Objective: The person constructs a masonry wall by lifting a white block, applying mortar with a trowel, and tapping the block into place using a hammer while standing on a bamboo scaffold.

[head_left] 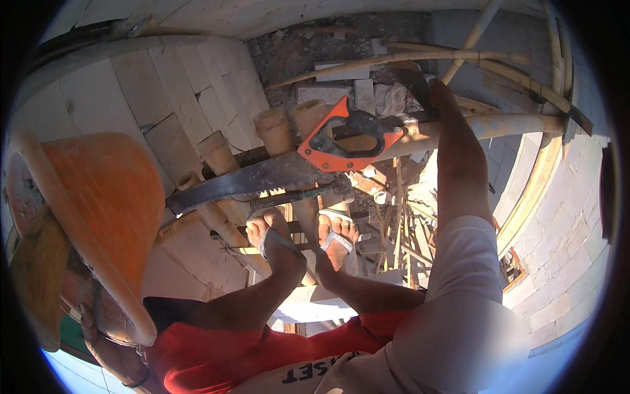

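I'm watching the right hand (442,96) apparently clasping a dark blade (415,85) past the saw (282,171), well apart from the left hand (98,338), grip unclear, below the orange shell (125,197), and planting both feet (270,230) is likely steadying that reach.

White sleeve (462,259), short, ends near right elbow. Torso: pale shirt front (321,371) with dark block lettering, red cloth (223,358) just beyond it; dark cloth (172,308) at left thigh. Left hand (98,338) bare, thin dark wristband (137,382). Right hand (442,94) bare, forearm too. Lower legs bare. Thong sandals, grey straps (264,244), pale soles.
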Tool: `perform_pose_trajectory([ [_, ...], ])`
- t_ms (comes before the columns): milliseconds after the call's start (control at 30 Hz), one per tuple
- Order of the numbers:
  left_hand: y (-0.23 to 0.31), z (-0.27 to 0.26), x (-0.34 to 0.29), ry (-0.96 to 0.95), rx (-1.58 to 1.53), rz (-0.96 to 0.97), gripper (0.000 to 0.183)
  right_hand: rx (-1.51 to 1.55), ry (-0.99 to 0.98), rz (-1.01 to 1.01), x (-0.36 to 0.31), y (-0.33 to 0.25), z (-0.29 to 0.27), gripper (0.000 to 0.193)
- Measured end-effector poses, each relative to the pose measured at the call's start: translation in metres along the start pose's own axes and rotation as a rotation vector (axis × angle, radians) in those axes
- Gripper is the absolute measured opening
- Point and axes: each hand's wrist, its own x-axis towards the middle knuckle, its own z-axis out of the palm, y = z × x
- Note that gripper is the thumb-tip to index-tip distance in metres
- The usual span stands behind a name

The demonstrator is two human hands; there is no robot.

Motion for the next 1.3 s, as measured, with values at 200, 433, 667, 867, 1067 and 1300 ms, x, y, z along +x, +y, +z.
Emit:
perform_pose_trajectory([
  [200,-0.003,0.006,-0.007,0.061,0.028,0.037,0.043,0.046,-0.104,-0.082,-0.008,-0.014,-0.005,0.020],
  [433,-0.001,-0.006,0.000,-0.021,0.021,0.044,0.042,0.065,-0.350,-0.302,-0.008,0.001,-0.030,0.023],
  [667,0.001,-0.002,-0.003,-0.021,-0.027,0.040,0.041,0.184,-0.325,-0.153,-0.042,-0.033,-0.059,0.021],
  [867,0.000,-0.007,0.003,-0.080,-0.040,0.031,0.042,0.226,-0.060,-0.122,-0.020,-0.004,-0.029,0.022],
  [1067,-0.001,-0.007,-0.001,-0.010,-0.037,0.042,0.045,0.075,-0.203,-0.217,-0.030,-0.017,-0.054,0.021],
  [1300,-0.001,-0.002,-0.003,0.042,-0.047,0.034,0.048,-0.029,-0.371,-0.189,-0.042,-0.025,-0.064,0.020],
])
